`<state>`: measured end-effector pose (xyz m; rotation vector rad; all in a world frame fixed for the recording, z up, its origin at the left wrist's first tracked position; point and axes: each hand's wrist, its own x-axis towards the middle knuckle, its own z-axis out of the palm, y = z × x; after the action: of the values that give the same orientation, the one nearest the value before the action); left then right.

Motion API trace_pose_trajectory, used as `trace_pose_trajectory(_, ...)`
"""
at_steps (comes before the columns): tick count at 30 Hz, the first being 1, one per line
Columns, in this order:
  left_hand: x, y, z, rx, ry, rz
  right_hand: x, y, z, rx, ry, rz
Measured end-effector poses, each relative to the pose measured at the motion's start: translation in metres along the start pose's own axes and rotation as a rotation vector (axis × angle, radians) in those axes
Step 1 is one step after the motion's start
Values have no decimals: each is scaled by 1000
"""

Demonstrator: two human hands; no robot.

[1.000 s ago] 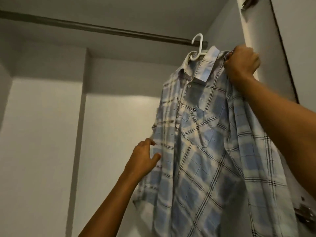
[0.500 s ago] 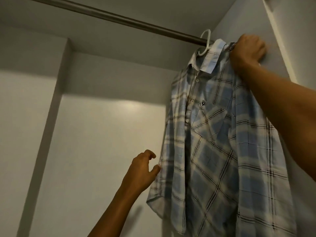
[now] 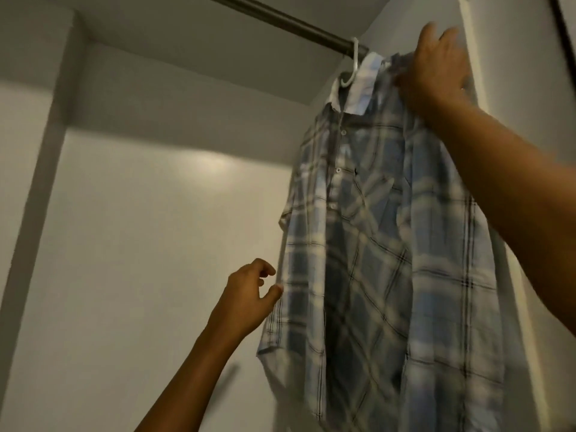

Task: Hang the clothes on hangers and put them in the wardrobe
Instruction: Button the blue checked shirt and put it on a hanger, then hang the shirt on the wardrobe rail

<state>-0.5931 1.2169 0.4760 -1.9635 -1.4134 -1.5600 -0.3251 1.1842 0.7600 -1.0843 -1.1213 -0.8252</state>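
Observation:
A blue and white plaid shirt (image 3: 374,244) hangs on a white hanger (image 3: 353,63). The hanger's hook sits over the metal wardrobe rod (image 3: 280,18) at its right end. My right hand (image 3: 436,70) is at the shirt's right shoulder with its fingers stretched upward, blurred, resting against the cloth. My left hand (image 3: 249,297) is lower down beside the left sleeve, fingers loosely curled, with the thumb tip at the sleeve's edge and nothing held.
The wardrobe's pale back wall (image 3: 156,244) fills the left and middle. Its right side wall (image 3: 530,88) stands close behind the shirt. A vertical panel edge (image 3: 40,182) runs down the left. No other clothes hang on the rod.
The hanger hook has gone from below the rod onto it. My right hand's fingers have straightened from their grip on the shoulder. The left hand stays by the sleeve.

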Motion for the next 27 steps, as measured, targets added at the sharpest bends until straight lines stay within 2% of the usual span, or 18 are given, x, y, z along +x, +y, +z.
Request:
trace_pose_trajectory(2, -15, 7, 9, -61, 1, -5, -11, 6, -20, 17, -127, 52)
trace_pose_trajectory(5, -38, 20, 24, -134, -66, -6, -28, 15, -50, -107, -332, 111)
trace_pose_trajectory(11, -73, 57, 37, -371, -130, -26, -78, 34, -97, -77, -340, 83)
trace_pose_trajectory(14, -111, 96, 48, -482, -240, 34, -132, 48, -138, -138, -373, 95)
trace_pose_trajectory(18, -180, 159, 63, -649, -432, 106, -234, 67, -218, -268, -516, 114)
trace_pose_trajectory(20, -229, 200, 63, -691, -526, 134, -294, 81, -278, -323, -584, 217)
trace_pose_trajectory(22, -270, 233, 56, -745, -515, 164, -348, 96, -338, -371, -623, 364)
trace_pose_trajectory(25, -331, 282, 50, -745, -397, 211, -419, 117, -444, -511, -650, 585)
trace_pose_trajectory(27, -372, 321, 43, -793, -481, 183, -455, 126, -519, -604, -629, 752)
